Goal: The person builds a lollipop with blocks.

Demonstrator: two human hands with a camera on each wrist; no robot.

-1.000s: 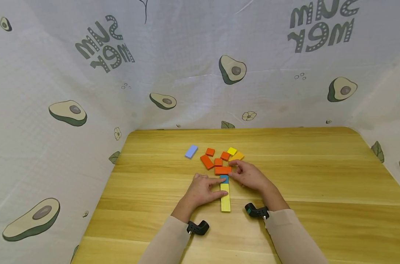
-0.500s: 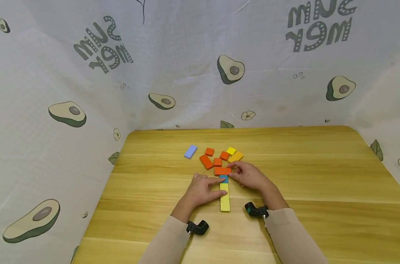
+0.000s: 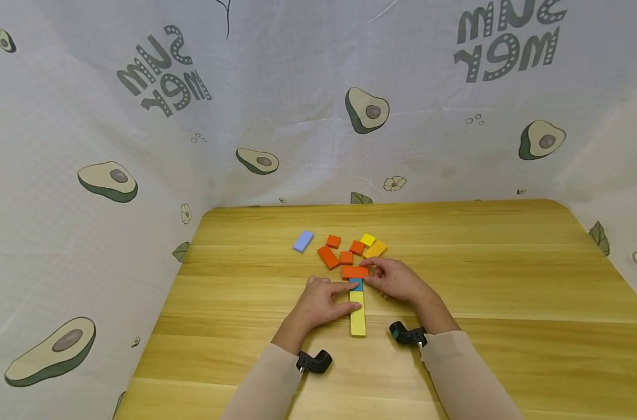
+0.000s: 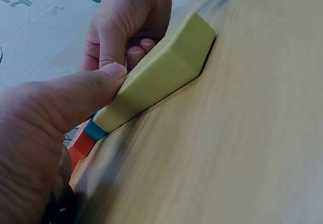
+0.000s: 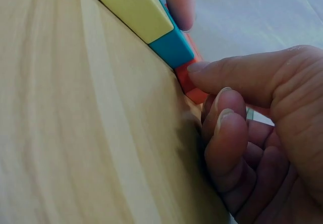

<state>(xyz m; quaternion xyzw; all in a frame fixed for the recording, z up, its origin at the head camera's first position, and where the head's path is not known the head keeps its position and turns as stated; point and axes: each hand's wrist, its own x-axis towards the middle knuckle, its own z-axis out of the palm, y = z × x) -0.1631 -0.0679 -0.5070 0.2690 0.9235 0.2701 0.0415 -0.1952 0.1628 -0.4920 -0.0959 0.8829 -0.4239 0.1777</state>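
My left hand (image 3: 318, 303) lies over a column of flat blocks, its forefinger on a small blue block (image 3: 356, 285) and its thumb on a long yellow block (image 3: 357, 324). Both fingers are extended. In the left wrist view, that thumb rests along the upper edge of the yellow block (image 4: 156, 80). Across the column's far end lies a red block (image 3: 352, 272), touching the blue one. My right hand (image 3: 397, 280) pinches its right end between thumb and forefinger. The right wrist view shows the thumb against the red block (image 5: 189, 85), with the other fingers curled below.
Beyond the red block lie several other pieces on the wooden table (image 3: 507, 274): small red squares (image 3: 346, 258), a slanted red block (image 3: 328, 257), a yellow square (image 3: 368, 240), an orange block (image 3: 375, 249) and a lilac block (image 3: 303, 241). A printed cloth (image 3: 308, 105) hangs behind.
The right forefinger has shifted very slightly toward the red block. The left hand and the other blocks stay in place; the head view has drifted a little.
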